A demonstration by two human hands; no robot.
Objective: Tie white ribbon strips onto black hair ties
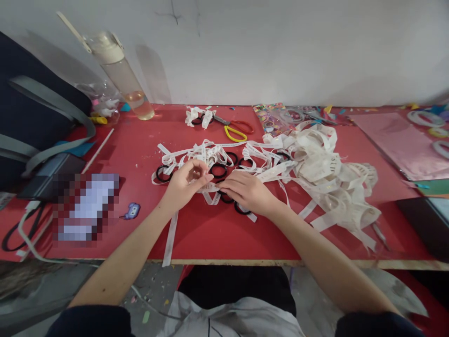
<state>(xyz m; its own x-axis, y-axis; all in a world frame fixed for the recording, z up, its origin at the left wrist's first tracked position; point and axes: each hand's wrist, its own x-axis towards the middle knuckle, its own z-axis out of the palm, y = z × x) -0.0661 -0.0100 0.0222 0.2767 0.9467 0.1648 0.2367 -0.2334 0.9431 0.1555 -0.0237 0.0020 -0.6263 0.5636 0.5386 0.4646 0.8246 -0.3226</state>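
My left hand (pixel 187 182) is closed, its thumb and fingers curled round a white printed ribbon (pixel 209 187). My right hand (pixel 246 191) meets the same ribbon from the other side, fingers pressed together on it; its fingertips are partly hidden. Around both hands lie black hair ties (pixel 218 170), some with ribbon looped about them. One tie (pixel 163 173) sits left of the hands, and another (pixel 242 208) lies just below the right hand. A strip of ribbon (pixel 170 238) hangs over the table's front edge. Behind the hands is a tangle of narrow printed ribbon (pixel 210 153).
A large heap of wide ribbon (pixel 319 164) covers the red table (pixel 140 140) to the right. Scissors (pixel 235 130) lie at the back beside a ribbon bow (pixel 196 117). A tilted-looking bottle (pixel 131 89), a phone (pixel 89 206) blurred out, and a small purple charm (pixel 132 210) are left.
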